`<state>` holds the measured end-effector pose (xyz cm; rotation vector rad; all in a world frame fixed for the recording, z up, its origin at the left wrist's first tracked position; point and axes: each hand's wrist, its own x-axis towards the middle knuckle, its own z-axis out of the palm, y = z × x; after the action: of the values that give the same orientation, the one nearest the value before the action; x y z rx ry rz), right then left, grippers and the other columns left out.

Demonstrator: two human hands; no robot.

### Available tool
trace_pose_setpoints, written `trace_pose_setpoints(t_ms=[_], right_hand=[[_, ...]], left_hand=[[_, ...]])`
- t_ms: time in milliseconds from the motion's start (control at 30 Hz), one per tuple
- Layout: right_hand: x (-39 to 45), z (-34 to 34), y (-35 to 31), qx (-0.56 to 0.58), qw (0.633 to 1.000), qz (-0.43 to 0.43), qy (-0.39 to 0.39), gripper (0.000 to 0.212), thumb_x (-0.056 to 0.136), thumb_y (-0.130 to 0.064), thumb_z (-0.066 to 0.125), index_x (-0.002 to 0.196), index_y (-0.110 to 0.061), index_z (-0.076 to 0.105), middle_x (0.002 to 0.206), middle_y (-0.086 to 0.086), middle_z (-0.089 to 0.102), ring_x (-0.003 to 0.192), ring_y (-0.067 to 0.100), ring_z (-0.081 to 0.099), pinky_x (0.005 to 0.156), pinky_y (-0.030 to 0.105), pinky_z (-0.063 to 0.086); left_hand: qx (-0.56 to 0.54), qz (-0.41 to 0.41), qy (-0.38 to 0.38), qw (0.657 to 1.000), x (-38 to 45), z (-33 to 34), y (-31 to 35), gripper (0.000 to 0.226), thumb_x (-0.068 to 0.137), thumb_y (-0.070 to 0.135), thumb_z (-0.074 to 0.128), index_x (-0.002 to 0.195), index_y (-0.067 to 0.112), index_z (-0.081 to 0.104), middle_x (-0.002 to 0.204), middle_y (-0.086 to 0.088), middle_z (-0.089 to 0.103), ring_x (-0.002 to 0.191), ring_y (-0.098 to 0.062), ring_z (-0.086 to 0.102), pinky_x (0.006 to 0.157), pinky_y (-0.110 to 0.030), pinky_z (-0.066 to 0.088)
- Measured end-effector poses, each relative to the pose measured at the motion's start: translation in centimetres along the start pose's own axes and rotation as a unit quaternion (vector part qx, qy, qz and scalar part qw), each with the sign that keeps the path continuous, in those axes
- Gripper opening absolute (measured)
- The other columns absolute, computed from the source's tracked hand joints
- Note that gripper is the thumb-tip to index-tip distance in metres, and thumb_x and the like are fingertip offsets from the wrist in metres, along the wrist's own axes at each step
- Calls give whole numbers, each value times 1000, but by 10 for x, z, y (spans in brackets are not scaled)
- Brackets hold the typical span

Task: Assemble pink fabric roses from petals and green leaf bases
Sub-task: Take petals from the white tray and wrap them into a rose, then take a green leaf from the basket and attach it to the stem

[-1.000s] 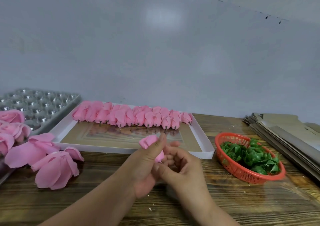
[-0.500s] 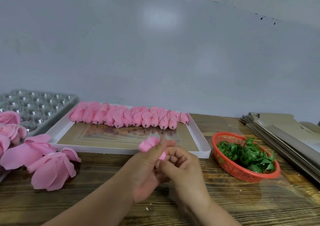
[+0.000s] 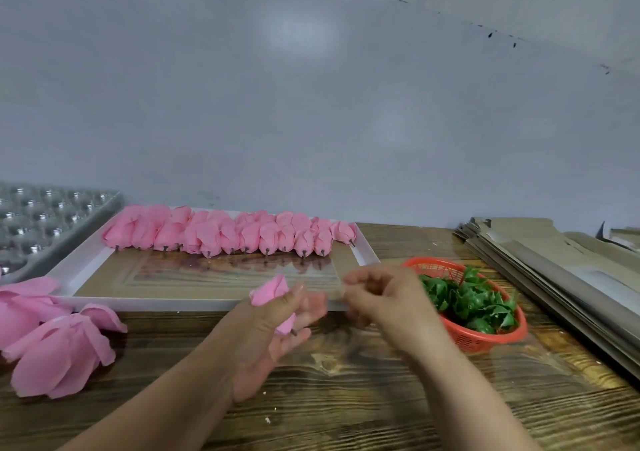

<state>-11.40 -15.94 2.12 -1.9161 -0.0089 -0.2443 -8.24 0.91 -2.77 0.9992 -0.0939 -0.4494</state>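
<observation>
On the wooden table point(image 3: 346, 381), just in front of the white tray point(image 3: 363, 253), we hold the pink rose bud point(image 3: 273, 291) in our left hand point(image 3: 263, 340). The thumb and fingers are curled around the bud, with its short dark stem tip pointing down and to the right below the fingers. Half a second ago both hands were joined on the bud; now our right hand point(image 3: 384, 298) has come away and sits near the red basket point(image 3: 485, 336) of green leaf bases point(image 3: 467, 301). The right hand is blurred by motion. Its fingers are curled, but we cannot tell whether they pinch anything. We judge this separation to mark the end of the petal shaping step: the bud is formed and one hand alone keeps it closed. The next step is likely to fetch a leaf base from the basket and fit it over the stem tip. We should keep the left grip firm, since loose petals may unwrap. A row of finished buds point(image 3: 225, 236) lies along the far edge of the tray, stems toward us. Loose open petals point(image 3: 59, 353) lie on the table at far left. A stack of flat cardboard point(image 3: 554, 263) lies to the right of the basket.
</observation>
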Motion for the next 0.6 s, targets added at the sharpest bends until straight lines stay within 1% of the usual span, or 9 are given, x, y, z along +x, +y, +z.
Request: trace_pose_setpoints(t_ms=[67, 133, 200, 233, 300, 400, 467, 533, 600], right_hand=[[7, -28, -2, -26, 995, 1, 98, 7, 78, -4, 71, 84, -4, 68, 62, 6, 63, 44, 7, 52, 43, 19, 41], [11, -61, 0, -57, 980, 0, 188, 5, 78, -7, 72, 83, -8, 70, 65, 5, 66, 48, 10, 55, 46, 21, 42], [14, -94, 3, -93, 963, 2, 252, 5, 78, -8, 71, 83, -8, 70, 67, 7, 67, 52, 13, 55, 48, 25, 41], [15, -107, 5, -120, 957, 9, 262, 4, 78, -8, 71, 82, -7, 70, 66, 7, 66, 52, 14, 54, 48, 26, 40], [20, -123, 10, -218, 946, 37, 237, 4, 78, -9, 72, 74, -9, 70, 62, 5, 64, 52, 15, 54, 47, 24, 38], [31, -124, 15, -344, 928, 97, 109, 13, 78, -12, 73, 65, -11, 70, 60, 5, 66, 54, 14, 57, 50, 23, 41], [39, -115, 20, -389, 910, 139, 27, 15, 77, -15, 72, 63, -14, 70, 62, 2, 67, 56, 12, 60, 51, 23, 44], [48, -106, 27, -422, 890, 170, -18, 11, 77, -17, 70, 69, -11, 73, 65, 5, 69, 53, 12, 59, 47, 22, 47], [55, -98, 33, -452, 872, 184, -34, 18, 79, -20, 65, 83, -4, 74, 72, 11, 71, 55, 15, 60, 50, 21, 50]], left_hand=[[37, 0, -10, 999, -1, 0, -3, 39, 67, 29, 71, 92, 0, 64, 98, -16, 73, 94, -25, 71, 82, -38, 56], [68, 6, -20, 997, -4, 2, -4, 25, 70, 31, 68, 74, 7, 72, 85, -14, 73, 86, -25, 73, 70, -30, 58], [79, 10, -20, 997, -5, 3, -5, 21, 69, 32, 68, 61, 13, 72, 70, -9, 68, 75, -24, 72, 68, -29, 58], [80, 10, -13, 997, -5, 4, -6, 22, 68, 33, 68, 59, 13, 71, 65, -7, 65, 70, -23, 70, 67, -30, 58], [81, 3, 0, 997, -6, 8, -6, 27, 66, 36, 68, 61, 10, 65, 59, -5, 58, 58, -19, 64, 65, -33, 58], [107, -2, -5, 994, -9, 14, -5, 30, 68, 41, 65, 59, 14, 58, 54, -1, 48, 46, -13, 49, 65, -33, 57], [108, -1, -8, 994, -11, 18, -5, 31, 69, 42, 64, 57, 14, 56, 53, 0, 44, 42, -10, 40, 58, -29, 54], [108, 2, -12, 994, -13, 20, -4, 32, 71, 42, 63, 56, 15, 55, 52, 0, 41, 40, -9, 34, 52, -26, 50], [117, 4, -17, 993, -14, 20, -4, 33, 72, 43, 62, 55, 16, 55, 52, 1, 41, 40, -8, 31, 51, -24, 47]])
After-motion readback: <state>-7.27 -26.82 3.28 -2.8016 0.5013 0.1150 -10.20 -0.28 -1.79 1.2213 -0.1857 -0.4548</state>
